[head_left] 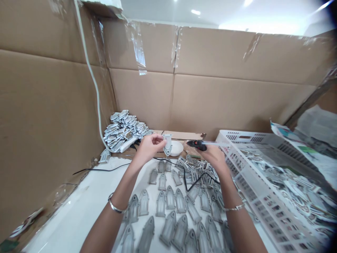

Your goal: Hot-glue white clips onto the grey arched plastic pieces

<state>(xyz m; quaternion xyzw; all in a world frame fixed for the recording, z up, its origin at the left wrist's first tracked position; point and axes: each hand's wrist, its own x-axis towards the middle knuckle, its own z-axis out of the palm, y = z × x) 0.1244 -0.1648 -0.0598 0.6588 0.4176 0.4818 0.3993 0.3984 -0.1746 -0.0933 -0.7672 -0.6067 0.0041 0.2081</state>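
Observation:
Pinched between the thumb and fingers of my left hand (151,147) is a small grey-white arched piece (167,144), its pointed end downward. My right hand (214,155) is wrapped round a black hot glue gun (196,144), with a clear glue stick (216,143) sticking out behind it to the right. The nozzle points left, apart from the piece. A white bowl (176,149) stands between the two hands, partly behind the held piece. Below them, several similar grey pieces (170,197) lie in loose rows on the white table (100,196).
At the back left rises a heap of pieces (123,130). On the right, a white plastic crate (252,182) holds many more. A black cable (185,179) winds across the pieces. Cardboard walls (147,95) enclose the table at the left and back, and a white cord (91,70) hangs at left.

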